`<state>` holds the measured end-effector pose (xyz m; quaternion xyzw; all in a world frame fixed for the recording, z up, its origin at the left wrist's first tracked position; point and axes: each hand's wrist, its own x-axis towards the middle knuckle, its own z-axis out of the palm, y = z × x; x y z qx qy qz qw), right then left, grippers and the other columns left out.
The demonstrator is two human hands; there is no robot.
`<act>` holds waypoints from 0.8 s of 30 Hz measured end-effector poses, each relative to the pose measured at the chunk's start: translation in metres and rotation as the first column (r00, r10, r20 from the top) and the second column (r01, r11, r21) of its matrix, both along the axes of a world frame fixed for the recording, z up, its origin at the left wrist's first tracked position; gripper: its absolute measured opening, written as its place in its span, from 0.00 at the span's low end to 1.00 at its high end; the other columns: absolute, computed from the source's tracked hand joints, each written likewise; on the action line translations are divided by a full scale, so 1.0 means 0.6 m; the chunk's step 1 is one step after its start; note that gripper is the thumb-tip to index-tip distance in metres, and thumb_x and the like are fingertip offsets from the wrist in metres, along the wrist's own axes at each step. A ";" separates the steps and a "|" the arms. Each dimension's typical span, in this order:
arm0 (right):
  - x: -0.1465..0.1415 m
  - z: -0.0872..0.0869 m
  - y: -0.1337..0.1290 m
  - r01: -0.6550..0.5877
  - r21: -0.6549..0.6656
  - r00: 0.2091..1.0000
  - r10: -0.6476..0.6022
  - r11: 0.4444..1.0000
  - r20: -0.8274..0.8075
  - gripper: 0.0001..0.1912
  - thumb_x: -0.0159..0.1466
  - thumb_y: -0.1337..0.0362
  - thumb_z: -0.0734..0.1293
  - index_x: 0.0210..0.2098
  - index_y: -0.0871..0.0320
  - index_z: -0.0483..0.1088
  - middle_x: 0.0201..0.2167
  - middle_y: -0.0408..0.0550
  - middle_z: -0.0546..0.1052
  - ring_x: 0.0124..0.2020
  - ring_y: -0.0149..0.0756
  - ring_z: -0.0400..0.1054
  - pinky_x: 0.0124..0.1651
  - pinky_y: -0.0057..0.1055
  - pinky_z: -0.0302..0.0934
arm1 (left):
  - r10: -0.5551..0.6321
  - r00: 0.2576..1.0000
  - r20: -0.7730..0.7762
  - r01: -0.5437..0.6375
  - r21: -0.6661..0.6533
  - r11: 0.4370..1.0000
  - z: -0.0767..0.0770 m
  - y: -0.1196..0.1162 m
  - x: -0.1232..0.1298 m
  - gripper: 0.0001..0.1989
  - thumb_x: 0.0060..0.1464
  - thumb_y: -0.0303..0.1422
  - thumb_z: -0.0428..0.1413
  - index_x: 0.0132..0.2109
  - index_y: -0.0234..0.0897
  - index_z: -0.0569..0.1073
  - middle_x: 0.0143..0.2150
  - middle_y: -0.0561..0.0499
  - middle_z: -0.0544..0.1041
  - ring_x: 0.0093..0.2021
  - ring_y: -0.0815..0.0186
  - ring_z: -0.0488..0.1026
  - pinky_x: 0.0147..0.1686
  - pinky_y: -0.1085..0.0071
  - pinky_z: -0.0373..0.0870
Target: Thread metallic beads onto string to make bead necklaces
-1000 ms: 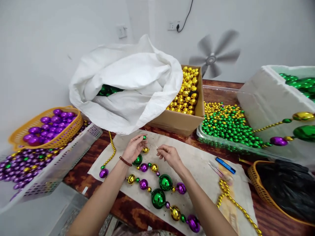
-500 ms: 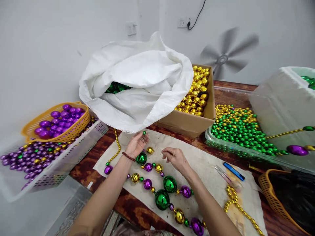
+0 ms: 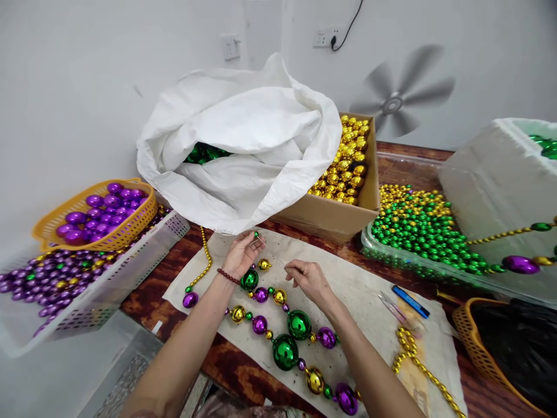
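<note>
My left hand (image 3: 243,253), with a dark red bead bracelet at the wrist, pinches a small green bead (image 3: 256,234) just below the white sack. A thin thread or needle (image 3: 273,253) runs from that bead toward my right hand (image 3: 307,280), whose thumb and forefinger are pressed together on its end. Beneath and between my hands, two rows of a bead garland (image 3: 285,352) in green, gold and purple lie on the pale cloth (image 3: 243,360). A loose-looking gold bead (image 3: 263,265) rests between the hands.
The white sack (image 3: 243,191) and a carton (image 3: 335,217) of gold beads stand behind. Purple beads fill an orange basket (image 3: 130,232) at left. Green beads lie in a clear tray (image 3: 409,277) at right, near scissors (image 3: 391,307), a blue cutter (image 3: 411,301) and a spinning fan (image 3: 392,103).
The thread between my hands shows as a straighter line. Both hands keep nearly the same places; the whole view has shifted slightly.
</note>
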<state>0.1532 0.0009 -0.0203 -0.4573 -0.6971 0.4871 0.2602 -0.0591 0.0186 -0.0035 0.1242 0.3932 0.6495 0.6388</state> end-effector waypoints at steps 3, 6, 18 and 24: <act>-0.003 -0.002 -0.002 0.009 -0.001 1.000 -0.009 1.000 0.006 0.10 0.62 0.64 0.60 0.29 0.57 0.72 0.24 0.43 0.79 0.19 0.29 0.69 0.27 0.26 0.61 | 0.009 0.997 -0.075 -0.006 0.035 0.999 0.002 0.001 0.002 0.11 0.43 0.27 0.69 0.34 0.34 0.76 0.32 0.50 0.81 0.34 0.65 0.79 0.42 0.66 0.74; -0.013 -0.008 -0.002 0.052 -0.045 0.997 -0.054 0.998 -0.053 0.09 0.60 0.63 0.61 0.29 0.57 0.71 0.23 0.42 0.78 0.19 0.29 0.69 0.27 0.26 0.61 | 0.033 0.984 -0.175 -0.020 0.073 0.997 0.005 -0.004 0.010 0.16 0.40 0.27 0.70 0.39 0.35 0.77 0.32 0.52 0.80 0.33 0.67 0.78 0.40 0.68 0.72; -0.065 -0.033 0.009 0.217 -0.310 0.903 -0.311 0.926 -0.295 0.17 0.55 0.56 0.65 0.42 0.56 0.62 0.30 0.46 0.79 0.28 0.37 0.75 0.19 0.23 0.61 | -0.179 0.960 -0.216 0.184 0.002 0.983 -0.012 -0.015 0.082 0.15 0.40 0.36 0.70 0.34 0.33 0.79 0.30 0.50 0.77 0.33 0.69 0.74 0.30 0.74 0.69; -0.019 -0.016 0.030 0.254 -0.242 0.933 -0.303 0.937 -0.195 0.13 0.59 0.57 0.63 0.40 0.57 0.69 0.35 0.47 0.78 0.26 0.34 0.74 0.18 0.22 0.58 | -0.250 0.924 -0.288 0.245 -0.054 0.968 -0.012 -0.005 0.061 0.13 0.41 0.34 0.70 0.34 0.31 0.80 0.31 0.48 0.78 0.31 0.68 0.75 0.34 0.71 0.72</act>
